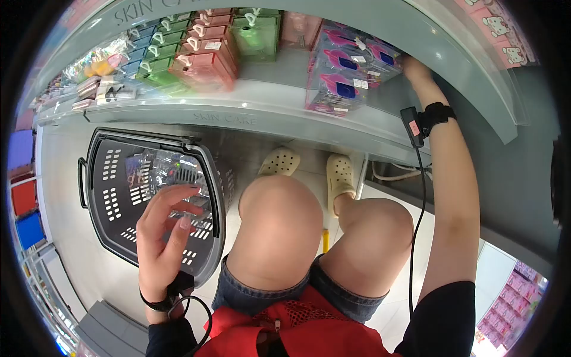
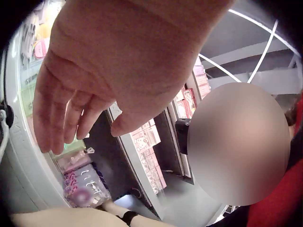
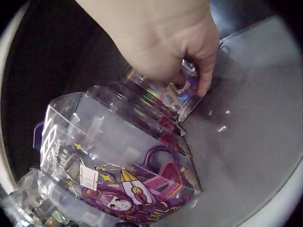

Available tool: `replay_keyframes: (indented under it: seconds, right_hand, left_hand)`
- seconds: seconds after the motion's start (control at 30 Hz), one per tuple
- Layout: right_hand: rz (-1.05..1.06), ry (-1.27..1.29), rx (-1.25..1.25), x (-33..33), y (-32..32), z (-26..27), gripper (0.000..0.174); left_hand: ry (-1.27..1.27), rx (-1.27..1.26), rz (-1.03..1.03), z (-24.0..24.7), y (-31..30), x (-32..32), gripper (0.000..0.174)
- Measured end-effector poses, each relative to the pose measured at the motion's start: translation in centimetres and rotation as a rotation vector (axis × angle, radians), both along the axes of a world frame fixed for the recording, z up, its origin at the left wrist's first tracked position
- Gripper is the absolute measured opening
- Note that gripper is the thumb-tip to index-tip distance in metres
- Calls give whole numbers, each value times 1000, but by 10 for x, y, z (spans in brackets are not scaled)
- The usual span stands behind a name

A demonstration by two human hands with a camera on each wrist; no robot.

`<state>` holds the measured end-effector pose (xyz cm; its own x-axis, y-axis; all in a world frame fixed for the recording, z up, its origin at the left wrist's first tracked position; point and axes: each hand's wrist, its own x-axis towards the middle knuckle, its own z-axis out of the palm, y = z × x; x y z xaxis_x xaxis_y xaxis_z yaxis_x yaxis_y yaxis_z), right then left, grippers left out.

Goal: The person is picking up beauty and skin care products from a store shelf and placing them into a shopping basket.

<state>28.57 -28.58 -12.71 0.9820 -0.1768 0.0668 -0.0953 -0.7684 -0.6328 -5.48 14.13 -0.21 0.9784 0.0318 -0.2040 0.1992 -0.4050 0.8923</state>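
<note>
The dark grey shopping basket point(image 1: 125, 208) is standing on the floor to the person's left, its wall pierced with rows of slots, and it is holding clear plastic packs point(image 1: 172, 166) heaped against the side nearest the shelf. The left hand point(image 1: 163, 238) is hanging above the basket, its fingers loosely bent and holding nothing.

On the grey "SKIN CARE" shelf point(image 1: 270, 89), the right hand point(image 3: 170, 52) is pinching a clear shiny pack point(image 3: 175, 97) between thumb and fingers, at the end of a row of clear plastic boxes point(image 1: 338, 86). The front box of that row is showing a printed purple-haired character point(image 3: 116, 203) and a rocket, and it is bearing a white price sticker point(image 3: 88, 177); inside, a purple curved piece point(image 3: 158, 153) and a pink piece are showing through the plastic.

Farther left, transparent red cases point(image 1: 205, 68) and green cases point(image 1: 256, 38) with white loops on top are standing in rows; what they are containing is too blurred to tell.
</note>
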Motion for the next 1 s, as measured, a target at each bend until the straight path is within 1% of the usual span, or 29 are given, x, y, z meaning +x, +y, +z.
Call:
replay_keyframes:
  seconds: [0.03, 0.07, 0.1, 0.17, 0.2, 0.23, 0.27, 0.3, 0.37, 0.4, 0.43, 0.5, 0.57, 0.63, 0.67, 0.7, 0.77, 0.8, 0.87, 0.9, 0.97, 1.0]
  right_hand:
    - [1, 9, 13, 2, -1, -1, 41]
    - [-4, 22, 26, 3, -2, -2, 42]
    - [-10, 34, 37, 3, -6, -2, 42]
    - [-13, 92, 81, 9, -8, -7, 43]
    - [-20, 108, 87, 9, -16, -6, 44]
    - [-24, 137, 106, 15, -22, -8, 44]
    - [-49, 200, 170, 21, -17, -12, 44]
    - [-76, 221, 174, 19, -28, -7, 45]
    - [-109, 287, 220, 19, -30, -10, 46]
    - [-127, 312, 235, 17, -32, -8, 46]
    - [-145, 330, 244, 16, -37, -6, 47]
    - [-174, 347, 263, 8, -44, 0, 48]
    - [-122, 338, 291, 3, -63, 1, 54]
    - [-95, 303, 340, -27, -55, 22, 57]
    - [-93, 317, 338, -32, -61, 24, 57]
    - [-94, 331, 334, -37, -68, 26, 58]
    - [-82, 294, 325, -70, -62, 37, 52]
    - [-72, 296, 322, -84, -56, 41, 52]
    - [-100, 317, 385, -106, -49, 47, 50]
    - [-94, 318, 383, -115, -50, 48, 50]
    - [-144, 308, 508, -132, -55, 44, 45]
    - [-144, 306, 500, -140, -56, 45, 45]
  left_hand:
    - [-2, 19, 27, -2, 3, -1, 31]
    - [12, -18, 68, -4, 7, -3, 29]
    - [12, -18, 68, -8, 10, 1, 29]
    - [48, 38, 159, -9, 16, -4, 29]
    - [39, 30, 153, -12, 20, -5, 28]
    - [64, 26, 234, -16, 23, -4, 27]
    - [45, 113, 282, -17, 38, -13, 26]
    - [16, 143, 271, -32, 47, -4, 26]
    - [47, 272, 343, -50, 77, -2, 26]
    - [21, 413, 319, -63, 94, -3, 27]
    - [48, 444, 354, -72, 103, -2, 27]
    - [91, 503, 285, -112, 134, -5, 31]
    - [113, 495, 164, -162, 158, -10, 35]
    - [135, 663, 4, -186, 160, -8, 42]
    - [194, 656, -29, -207, 166, -7, 45]
    - [183, 712, -34, -212, 158, -6, 47]
    - [96, 805, -70, -239, 151, 2, 45]
    - [100, 803, -60, -253, 150, 5, 45]
    - [-118, 1024, -292, -276, 149, 13, 45]
    - [-115, 1023, -285, -285, 148, 15, 45]
    - [-98, 1096, -304, -298, 142, 20, 42]
    - [-107, 1149, -287, -298, 139, 22, 37]
